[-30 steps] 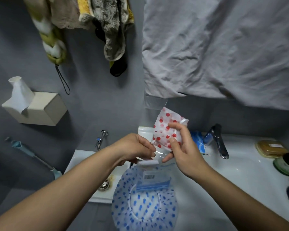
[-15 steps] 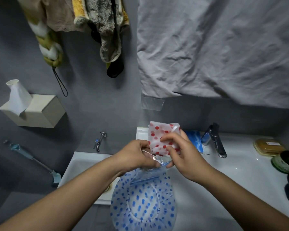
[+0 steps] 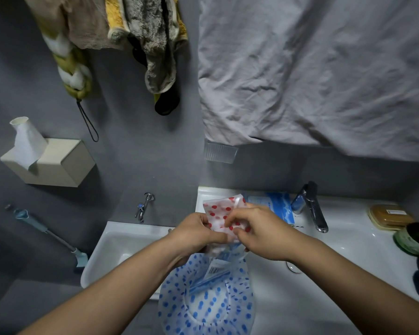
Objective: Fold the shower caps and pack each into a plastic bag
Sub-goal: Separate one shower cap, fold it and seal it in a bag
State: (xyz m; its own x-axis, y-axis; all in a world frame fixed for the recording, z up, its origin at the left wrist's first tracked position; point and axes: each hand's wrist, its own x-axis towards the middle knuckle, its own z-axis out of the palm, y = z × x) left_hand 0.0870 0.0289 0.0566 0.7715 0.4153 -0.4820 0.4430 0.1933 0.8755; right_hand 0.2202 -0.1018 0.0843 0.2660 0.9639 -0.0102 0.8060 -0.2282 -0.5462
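The room is dim and grey-toned, lit softly from above. The glossy white ceramic basin point(image 3: 348, 240) catches pale highlights, and the cream wall-mounted tissue box point(image 3: 58, 163) throws a faint shadow downward on the grey wall. Straight edges bow toward the corners from the wide lens. Both forearms go soft and slightly blurred near the bottom edge.

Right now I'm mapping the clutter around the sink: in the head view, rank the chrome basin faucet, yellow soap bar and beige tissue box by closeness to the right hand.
1. Chrome basin faucet, just right of the right hand.
2. Yellow soap bar, farther right on the sink ledge.
3. Beige tissue box, far left on the wall.
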